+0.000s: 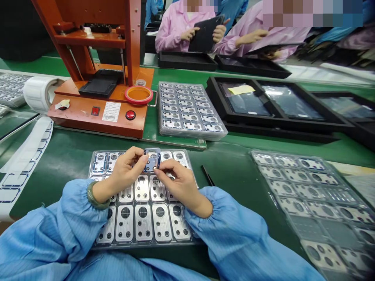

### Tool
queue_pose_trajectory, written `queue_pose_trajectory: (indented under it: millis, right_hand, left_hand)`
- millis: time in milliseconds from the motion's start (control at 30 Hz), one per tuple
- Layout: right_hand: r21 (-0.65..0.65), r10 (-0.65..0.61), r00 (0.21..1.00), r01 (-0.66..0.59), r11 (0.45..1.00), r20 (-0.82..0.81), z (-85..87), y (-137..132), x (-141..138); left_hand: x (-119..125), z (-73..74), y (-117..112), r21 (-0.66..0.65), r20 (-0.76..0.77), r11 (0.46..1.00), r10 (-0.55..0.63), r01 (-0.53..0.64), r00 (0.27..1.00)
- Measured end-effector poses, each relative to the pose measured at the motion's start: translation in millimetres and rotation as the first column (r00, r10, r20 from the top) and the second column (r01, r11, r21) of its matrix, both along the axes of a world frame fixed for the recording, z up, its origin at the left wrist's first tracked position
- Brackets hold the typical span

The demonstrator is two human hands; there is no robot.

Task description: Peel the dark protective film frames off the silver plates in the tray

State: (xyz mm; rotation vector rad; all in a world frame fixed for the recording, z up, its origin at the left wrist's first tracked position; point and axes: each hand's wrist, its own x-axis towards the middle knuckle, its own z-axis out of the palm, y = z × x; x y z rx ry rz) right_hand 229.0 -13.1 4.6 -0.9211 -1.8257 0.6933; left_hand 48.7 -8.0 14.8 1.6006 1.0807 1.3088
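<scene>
Between my two hands is a small metal plate with round holes and blue edging point(152, 160), held above a clear tray of similar plates point(142, 224). My left hand point(129, 168) pinches its left edge between thumb and fingers. At its lower right edge, the thumb and fingertips of my right hand point(178, 181) close on it. Plates in the tray's back row show blue edging like the held one; those in the nearer rows look bare silver. Both forearms partly cover the tray.
An orange press point(99, 105) stands at the back left, beside a roll of white labels point(41, 93). Stacked trays of plates point(187, 107) and black frames with dark panels point(278, 103) lie behind. Black tweezers point(208, 175) and another tray point(310, 195) are rightward. Co-workers in pink sit opposite.
</scene>
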Motion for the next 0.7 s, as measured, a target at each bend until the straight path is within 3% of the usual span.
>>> queue_pose_trajectory:
  millis: [400, 700]
  right_hand:
    - [0.079, 0.045, 0.998, -0.047, 0.996, 0.033, 1.6, -2.6, -0.1]
    - [0.071, 0.059, 0.998, -0.061, 0.996, 0.031, 4.2, -3.6, -1.1]
  left_hand:
    - [-3.9, -1.5, -0.8, 0.024, -0.023, 1.0, -0.001, 0.001, 1.0]
    - [-4.8, 1.3, -0.9, 0.127, -0.088, 0.992, 0.024, -0.012, 0.996]
